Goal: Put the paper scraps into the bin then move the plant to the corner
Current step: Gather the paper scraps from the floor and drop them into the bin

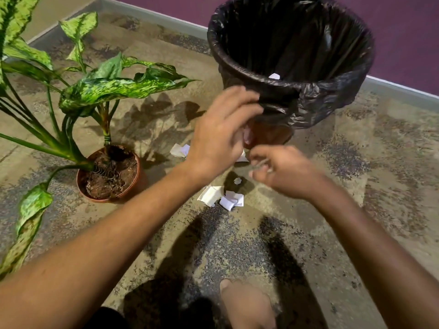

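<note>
While paper scraps [228,198] lay beside the lined bin [292,74], the left hand [223,136] hovered spread; the right hand [282,174] blurred, grip unclear.

- We see a mottled tan and grey concrete floor [380,162], with dark shadows across it.
- We note a purple wall [403,32] behind.
- A pale skirting strip [152,14] joins them.

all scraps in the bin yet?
No: paper scraps lie on the floor beside the bin.
</note>
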